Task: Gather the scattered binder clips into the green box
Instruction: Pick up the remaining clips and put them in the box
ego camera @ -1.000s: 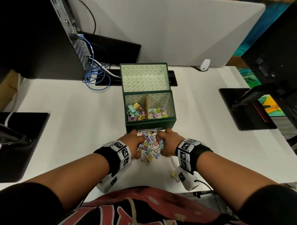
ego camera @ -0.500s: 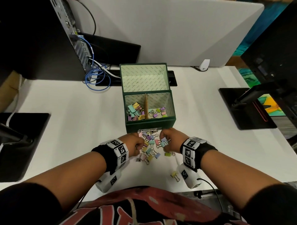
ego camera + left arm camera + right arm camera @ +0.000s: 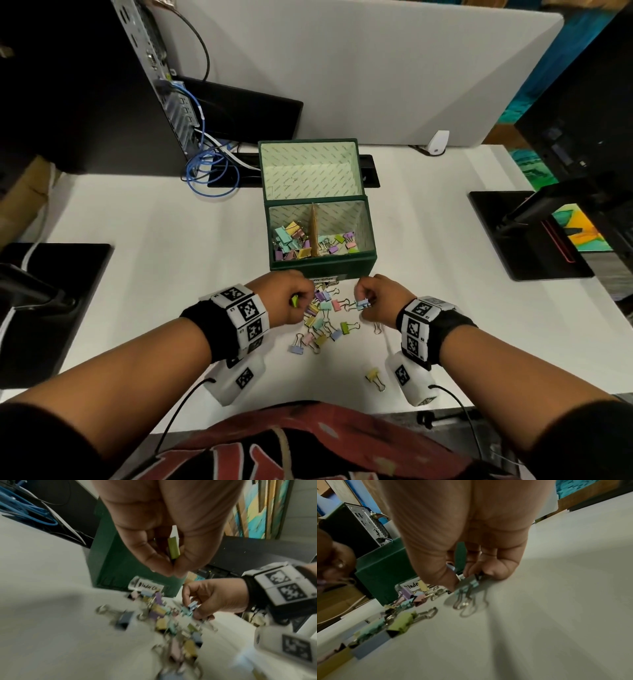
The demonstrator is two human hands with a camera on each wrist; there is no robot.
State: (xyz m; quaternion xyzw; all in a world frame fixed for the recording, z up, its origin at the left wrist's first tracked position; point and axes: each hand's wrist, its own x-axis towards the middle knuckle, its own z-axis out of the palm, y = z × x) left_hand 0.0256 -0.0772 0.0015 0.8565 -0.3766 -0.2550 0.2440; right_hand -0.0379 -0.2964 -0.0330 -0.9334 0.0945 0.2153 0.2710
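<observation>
The green box [image 3: 322,265] stands open on the white desk, with several pastel binder clips in its near compartment. A heap of scattered binder clips [image 3: 323,320] lies just in front of it, between my hands. My left hand [image 3: 296,299] [image 3: 171,566] is raised off the desk and pinches a green binder clip [image 3: 173,547] [image 3: 294,300]. At the heap's right edge my right hand [image 3: 364,301] [image 3: 462,578] pinches a teal-blue binder clip [image 3: 363,304] [image 3: 471,582] [image 3: 191,607]. One yellow clip [image 3: 374,376] lies apart, near the desk's front edge.
The box lid [image 3: 310,168] stands open behind the compartment. A computer tower [image 3: 102,82] with blue cables [image 3: 209,171] sits back left. Black monitor bases lie at the left [image 3: 51,308] and right [image 3: 527,236]. A grey divider [image 3: 376,68] closes the back.
Both hands have drawn apart and lifted from the heap, each now pinching a clip. The heap is more exposed between them.
</observation>
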